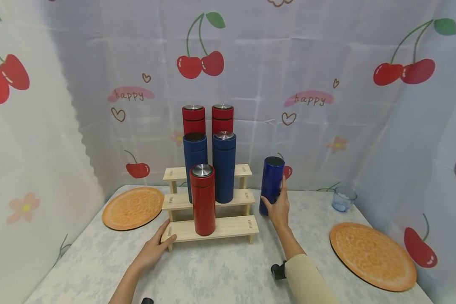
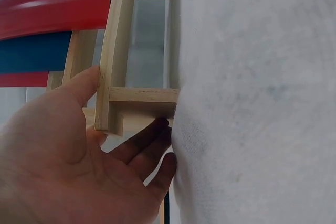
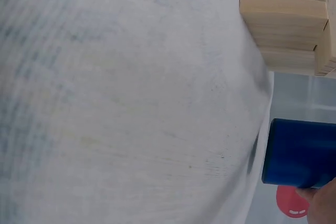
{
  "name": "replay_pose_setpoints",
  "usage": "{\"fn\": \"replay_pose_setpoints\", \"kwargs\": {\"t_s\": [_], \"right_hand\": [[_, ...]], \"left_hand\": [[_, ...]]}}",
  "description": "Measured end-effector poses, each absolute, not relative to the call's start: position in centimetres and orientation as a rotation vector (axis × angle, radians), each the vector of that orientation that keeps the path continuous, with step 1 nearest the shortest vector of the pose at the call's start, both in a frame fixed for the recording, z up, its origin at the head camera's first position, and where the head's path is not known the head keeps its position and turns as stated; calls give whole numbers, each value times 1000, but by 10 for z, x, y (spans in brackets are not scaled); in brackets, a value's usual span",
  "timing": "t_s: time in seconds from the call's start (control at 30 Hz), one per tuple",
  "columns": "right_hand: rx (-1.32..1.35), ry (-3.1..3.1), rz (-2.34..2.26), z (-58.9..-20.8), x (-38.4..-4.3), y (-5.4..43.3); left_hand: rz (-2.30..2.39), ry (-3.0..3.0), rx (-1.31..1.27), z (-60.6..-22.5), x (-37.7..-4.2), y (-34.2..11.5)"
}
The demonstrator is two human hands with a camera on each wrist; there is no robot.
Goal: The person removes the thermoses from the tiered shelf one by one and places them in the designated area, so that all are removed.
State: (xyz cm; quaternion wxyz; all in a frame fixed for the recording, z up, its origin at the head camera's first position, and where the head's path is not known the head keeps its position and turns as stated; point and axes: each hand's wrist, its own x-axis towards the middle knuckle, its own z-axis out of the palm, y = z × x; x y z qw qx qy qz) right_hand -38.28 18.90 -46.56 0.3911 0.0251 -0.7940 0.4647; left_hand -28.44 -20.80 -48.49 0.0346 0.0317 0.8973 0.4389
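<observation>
A three-step wooden rack [image 1: 228, 228] carries several thermos flasks. My left hand [image 1: 153, 249] holds the left end of its lowest step; in the left wrist view the thumb lies along the board and the fingers [image 2: 149, 153] reach round the leg. To the right of the rack, my right hand [image 1: 279, 209] grips an upright dark blue thermos [image 1: 272, 179] low on its body. Its base shows close to the tabletop in the right wrist view, where only a little of the hand [image 3: 323, 203] appears.
On the rack are a red thermos [image 1: 204, 202] in front, two blue ones [image 1: 224, 169] mid-step and two red ones [image 1: 223, 120] behind. Round orange mats lie left [image 1: 133, 209] and right [image 1: 372, 255]. A clear blue cup [image 1: 343, 200] stands near the back curtain [image 1: 258, 63].
</observation>
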Motion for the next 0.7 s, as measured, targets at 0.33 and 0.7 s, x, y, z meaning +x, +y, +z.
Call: {"fn": "replay_pose_setpoints", "kwargs": {"t_s": [0.33,0.7], "right_hand": [[62,-2024,1194,-478,-383,194],[73,-2022,1168,-484,-382,195]], "left_hand": [[1365,2765,111,-483,-284,-207],[1371,2776,109,-484,-283,-207]]}}
